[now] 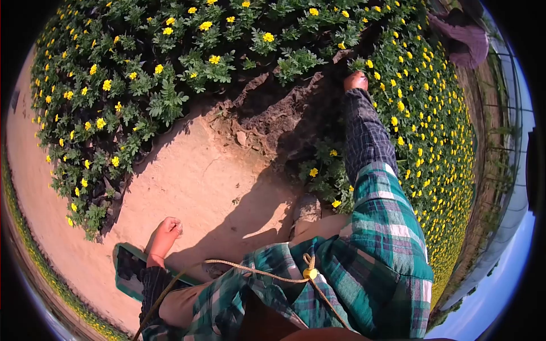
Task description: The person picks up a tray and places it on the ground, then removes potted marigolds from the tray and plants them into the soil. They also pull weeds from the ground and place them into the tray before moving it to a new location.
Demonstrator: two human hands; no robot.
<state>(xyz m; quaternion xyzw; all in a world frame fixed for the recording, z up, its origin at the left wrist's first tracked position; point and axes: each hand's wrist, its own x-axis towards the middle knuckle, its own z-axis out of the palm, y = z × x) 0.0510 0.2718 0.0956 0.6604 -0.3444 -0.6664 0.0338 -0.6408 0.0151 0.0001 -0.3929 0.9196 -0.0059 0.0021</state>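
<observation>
My left hand is curled closed above the bare soil at the lower left, beside a green tray; what its fingers hold, if anything, is too small to tell. The right arm, in a dark checked sleeve cover, reaches forward. At its end my right hand is among the marigold plants, near the edge of dark, loose soil. Its fingers are hidden by the hand and leaves.
Yellow-flowered plants spread across the front and right. A co-worker's sleeve or clothing shows at the upper right. Pale ground lies between the plants and my body. A cord hangs across my plaid clothing.
</observation>
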